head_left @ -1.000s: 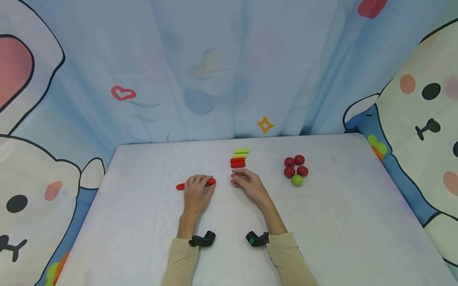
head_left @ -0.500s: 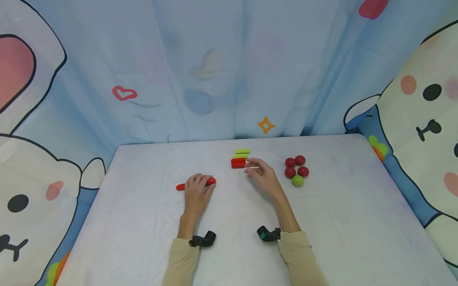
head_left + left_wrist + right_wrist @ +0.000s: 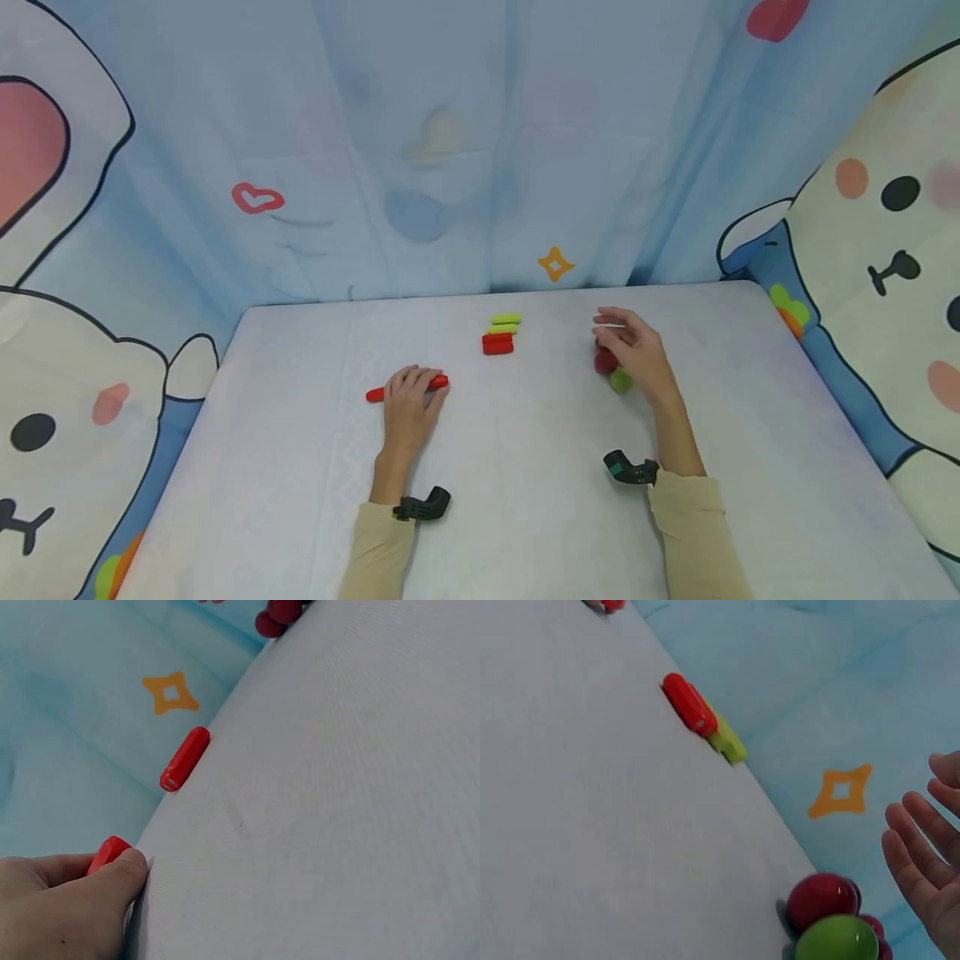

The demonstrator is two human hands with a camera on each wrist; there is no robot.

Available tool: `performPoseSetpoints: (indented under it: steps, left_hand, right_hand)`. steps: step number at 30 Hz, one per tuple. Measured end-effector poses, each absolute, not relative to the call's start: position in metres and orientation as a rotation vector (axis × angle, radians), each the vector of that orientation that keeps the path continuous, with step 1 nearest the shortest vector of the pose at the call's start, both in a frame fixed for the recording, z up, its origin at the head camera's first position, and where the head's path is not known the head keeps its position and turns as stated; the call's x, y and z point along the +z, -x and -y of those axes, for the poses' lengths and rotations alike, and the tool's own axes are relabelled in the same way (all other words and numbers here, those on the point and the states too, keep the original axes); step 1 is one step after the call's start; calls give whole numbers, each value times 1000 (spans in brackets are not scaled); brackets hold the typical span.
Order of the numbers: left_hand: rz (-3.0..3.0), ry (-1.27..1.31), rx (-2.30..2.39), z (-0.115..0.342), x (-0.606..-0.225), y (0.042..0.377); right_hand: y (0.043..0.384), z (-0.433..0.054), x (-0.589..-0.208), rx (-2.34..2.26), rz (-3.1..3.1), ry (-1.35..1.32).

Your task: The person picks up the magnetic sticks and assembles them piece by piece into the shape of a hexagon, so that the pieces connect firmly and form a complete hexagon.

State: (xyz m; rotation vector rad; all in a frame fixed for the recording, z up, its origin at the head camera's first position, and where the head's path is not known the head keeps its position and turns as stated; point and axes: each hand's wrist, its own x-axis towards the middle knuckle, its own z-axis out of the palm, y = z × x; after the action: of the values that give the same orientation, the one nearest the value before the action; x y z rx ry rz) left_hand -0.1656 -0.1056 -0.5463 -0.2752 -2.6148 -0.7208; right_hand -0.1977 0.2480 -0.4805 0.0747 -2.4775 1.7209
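My left hand rests on the table, its fingers and thumb around a red stick-shaped piece; both ends of the piece stick out. In the left wrist view my thumb lies against that red piece. My right hand hovers over a group of glossy fruit-like balls, fingers loosely bent, holding nothing. One dark red ball and a green ball show beside it; the hand hides most other red ones. In the right wrist view the green ball sits in front of a red ball.
Between the hands, farther back, red sticks and light green sticks lie in a stacked row. A white cloth covers the table. A blue patterned curtain hangs behind its back edge.
My right hand has moved right, from near the red sticks at the middle to above the balls. My left hand stays on its red stick; the row of sticks has not moved.
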Motion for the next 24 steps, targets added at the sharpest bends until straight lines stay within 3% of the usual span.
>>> performPoseSetpoints:
  steps: [8, 24]
  left_hand:
    - [2613, 282, -724, 107, -548, 166]
    - [2628, 272, -746, 106, -548, 167]
  right_hand:
    - [198, -272, -493, 1490, 2542, 215]
    - [206, -281, -508, 1347, 2748, 200]
